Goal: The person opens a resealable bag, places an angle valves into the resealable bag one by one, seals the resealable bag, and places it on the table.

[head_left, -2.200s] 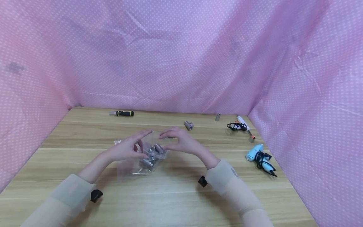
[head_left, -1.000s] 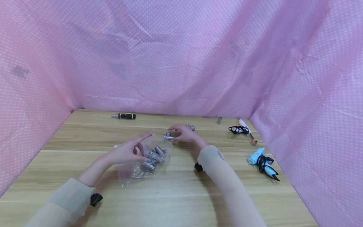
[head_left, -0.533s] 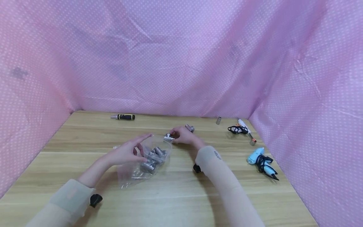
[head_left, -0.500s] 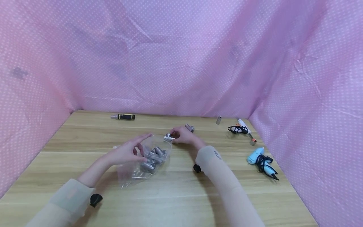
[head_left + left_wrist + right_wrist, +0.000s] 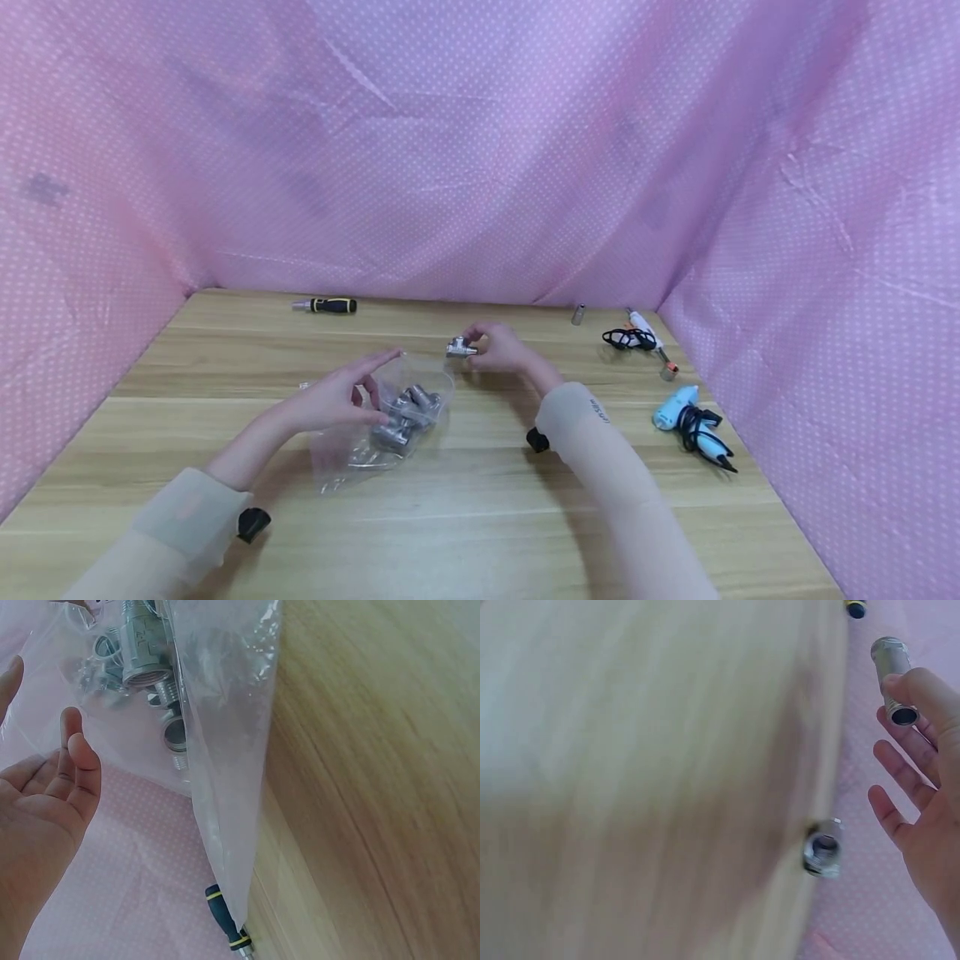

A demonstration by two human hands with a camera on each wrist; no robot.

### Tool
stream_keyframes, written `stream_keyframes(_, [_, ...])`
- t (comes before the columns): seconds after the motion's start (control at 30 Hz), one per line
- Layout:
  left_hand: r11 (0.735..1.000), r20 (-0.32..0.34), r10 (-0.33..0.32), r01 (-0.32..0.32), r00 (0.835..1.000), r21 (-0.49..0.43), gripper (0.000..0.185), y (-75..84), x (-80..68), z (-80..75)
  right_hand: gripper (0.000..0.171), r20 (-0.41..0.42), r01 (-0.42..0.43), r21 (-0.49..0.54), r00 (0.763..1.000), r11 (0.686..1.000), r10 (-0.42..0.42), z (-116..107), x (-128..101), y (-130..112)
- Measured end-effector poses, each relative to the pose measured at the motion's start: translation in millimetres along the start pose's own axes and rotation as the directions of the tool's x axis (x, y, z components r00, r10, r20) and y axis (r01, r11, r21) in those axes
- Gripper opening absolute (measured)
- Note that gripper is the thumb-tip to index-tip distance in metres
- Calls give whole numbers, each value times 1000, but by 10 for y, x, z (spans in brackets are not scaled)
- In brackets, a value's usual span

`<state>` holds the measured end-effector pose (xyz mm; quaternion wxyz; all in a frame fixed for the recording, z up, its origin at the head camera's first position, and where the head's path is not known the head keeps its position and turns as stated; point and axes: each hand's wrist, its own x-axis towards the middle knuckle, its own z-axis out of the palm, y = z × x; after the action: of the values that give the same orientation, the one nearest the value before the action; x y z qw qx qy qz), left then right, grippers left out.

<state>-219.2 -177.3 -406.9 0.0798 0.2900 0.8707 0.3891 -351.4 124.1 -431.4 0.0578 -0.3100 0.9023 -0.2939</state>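
My right hand point(image 5: 501, 350) pinches a silvery T-shaped metal pipe fitting point(image 5: 459, 348) between thumb and fingers, just beyond the bag's mouth. In the right wrist view the fitting point(image 5: 892, 667) points its round open end at the camera. My left hand point(image 5: 330, 400) is at the mouth of a clear plastic zip bag point(image 5: 337, 458), thumb and fingers spread apart. Inside the bag lie several similar metal fittings point(image 5: 405, 417). Another fitting point(image 5: 823, 847) stands near the table's far side in the right wrist view; my right hand hides it in the head view.
A black-and-yellow screwdriver point(image 5: 333, 306) lies at the back left. Along the right side are a small metal cylinder point(image 5: 578, 314), a white-handled soldering iron point(image 5: 641, 325) with a black cord, and a light blue glue gun point(image 5: 675, 408). Pink dotted cloth point(image 5: 480, 167) surrounds the table.
The right hand left the bag's mouth, reached beyond it, took hold of the fitting there and has moved it slightly away and to the right. The left hand has stayed at the bag.
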Motion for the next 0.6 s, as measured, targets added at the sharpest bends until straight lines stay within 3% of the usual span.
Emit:
stream_keyframes(0.2, [1000,-10,1,-1,1000,-4,97,-5,-35,62,34,-64,106,-47,992,993,-109,-157,-134,-70])
stream_keyframes(0.6, [1000,-25,9,-9,1000,5,97,-53,-40,123,38,-172,175,-93,967,980,-189,-400,-429,-422])
